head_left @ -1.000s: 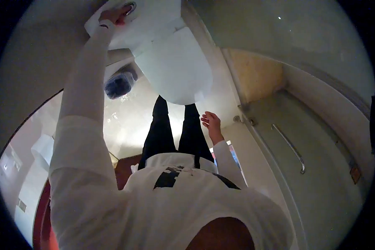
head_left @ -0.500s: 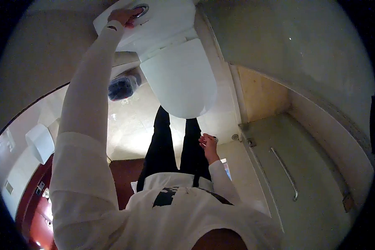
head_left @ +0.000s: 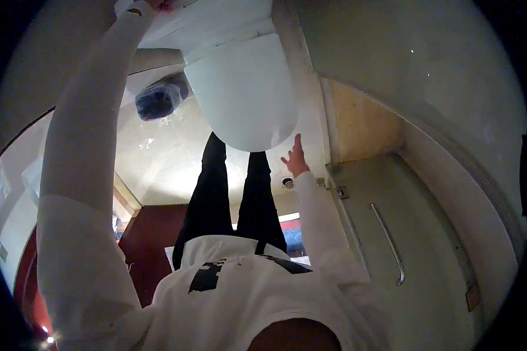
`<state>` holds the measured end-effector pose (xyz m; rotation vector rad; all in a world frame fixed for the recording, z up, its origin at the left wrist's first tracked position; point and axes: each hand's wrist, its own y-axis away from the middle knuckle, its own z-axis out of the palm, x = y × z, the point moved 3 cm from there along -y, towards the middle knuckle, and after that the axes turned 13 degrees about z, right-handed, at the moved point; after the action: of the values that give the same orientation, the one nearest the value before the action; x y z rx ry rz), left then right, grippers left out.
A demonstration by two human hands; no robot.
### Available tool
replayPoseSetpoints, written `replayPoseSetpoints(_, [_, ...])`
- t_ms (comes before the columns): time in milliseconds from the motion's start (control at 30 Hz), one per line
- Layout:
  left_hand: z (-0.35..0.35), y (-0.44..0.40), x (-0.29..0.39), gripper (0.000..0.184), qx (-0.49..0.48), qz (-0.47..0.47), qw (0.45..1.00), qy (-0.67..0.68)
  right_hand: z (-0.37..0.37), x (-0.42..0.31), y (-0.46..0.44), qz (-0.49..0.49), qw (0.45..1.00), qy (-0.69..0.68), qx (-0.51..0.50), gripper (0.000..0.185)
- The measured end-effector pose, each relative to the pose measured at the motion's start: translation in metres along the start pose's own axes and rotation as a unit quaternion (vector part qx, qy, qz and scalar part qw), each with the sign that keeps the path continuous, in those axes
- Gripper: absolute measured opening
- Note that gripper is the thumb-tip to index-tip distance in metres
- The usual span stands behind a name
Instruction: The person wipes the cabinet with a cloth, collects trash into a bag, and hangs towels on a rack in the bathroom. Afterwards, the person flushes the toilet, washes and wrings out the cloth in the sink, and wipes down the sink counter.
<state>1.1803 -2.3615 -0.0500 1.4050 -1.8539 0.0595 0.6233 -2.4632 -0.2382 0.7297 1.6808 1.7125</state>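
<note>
A closed white toilet lid (head_left: 246, 93) lies in front of me, with the white cistern (head_left: 222, 20) behind it at the top of the view. My left hand (head_left: 161, 4) is at the cistern's left side, mostly cut off by the top edge, so its fingers are hidden. Beside the lid's front right edge, my right hand (head_left: 297, 158) is open and empty. Its fingers are stretched out and apart, pointing towards the lid. Whether a fingertip touches the rim is unclear.
A small bin with a dark liner (head_left: 155, 104) stands left of the toilet. Round floor drains (head_left: 287, 182) lie near my right forearm. To the right is a glass panel with a metal handle (head_left: 387, 243). A dark red door (head_left: 158, 245) is behind my legs.
My right hand has moved forward from beside my leg to the lid's front corner, and its fingers have spread. The view has shifted, taking most of my left hand and the flush button out of frame.
</note>
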Motion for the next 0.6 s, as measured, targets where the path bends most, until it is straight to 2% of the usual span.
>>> replayPoseSetpoints(33, [-0.001, -0.009, -0.01, 0.039, -0.003, -0.002, 0.999, -0.034, 0.0, -0.006, -0.022, 0.01, 1.0, -0.01, 0.01, 0.083])
replayPoseSetpoints(67, [-0.003, -0.01, -0.014, 0.039, -0.001, -0.005, 0.999, -0.038, -0.002, -0.009, -0.045, 0.002, 0.998, 0.056, 0.014, 0.085])
replayPoseSetpoints(100, [-0.002, -0.01, -0.018, 0.04, 0.012, -0.022, 0.998, 0.054, -0.03, 0.012, -0.106, -0.105, 0.979, 0.176, -0.007, 0.084])
replayPoseSetpoints(133, [0.0, -0.009, -0.02, 0.041, 0.026, -0.039, 0.988, 0.145, -0.015, -0.006, -0.088, -0.044, 0.993, 0.109, -0.011, 0.084])
replayPoseSetpoints(167, [0.0, -0.013, -0.024, 0.041, 0.031, -0.04, 0.989, 0.139, -0.003, -0.023, -0.072, 0.018, 0.999, 0.041, -0.014, 0.085])
replayPoseSetpoints(200, [0.001, -0.018, -0.026, 0.041, 0.008, -0.053, 0.991, 0.123, 0.005, -0.026, -0.071, 0.018, 0.999, 0.042, -0.021, 0.085])
replayPoseSetpoints(267, [0.004, -0.013, -0.015, 0.04, -0.009, -0.062, 0.993, 0.102, 0.013, -0.026, -0.078, 0.108, 0.987, -0.118, -0.033, 0.085])
replayPoseSetpoints(333, [0.003, 0.006, 0.011, 0.037, 0.033, -0.027, 0.998, 0.039, 0.025, -0.029, -0.066, 0.08, 0.992, -0.09, -0.045, 0.087])
replayPoseSetpoints(400, [0.003, 0.002, 0.011, 0.037, 0.043, -0.028, 0.997, 0.061, 0.03, -0.036, -0.053, 0.047, 0.996, -0.062, -0.053, 0.088])
replayPoseSetpoints(467, [0.001, 0.001, 0.018, 0.035, 0.069, -0.041, 0.99, 0.12, 0.034, -0.047, -0.036, 0.039, 0.997, -0.057, -0.021, 0.086])
replayPoseSetpoints(567, [-0.006, -0.007, 0.029, 0.033, 0.056, -0.044, 0.993, 0.099, 0.038, -0.063, -0.008, 0.034, 0.997, -0.058, 0.039, 0.078])
replayPoseSetpoints(600, [-0.008, -0.01, 0.034, 0.033, 0.06, -0.042, 0.992, 0.102, 0.033, -0.065, -0.01, -0.007, 0.994, -0.09, 0.064, 0.072])
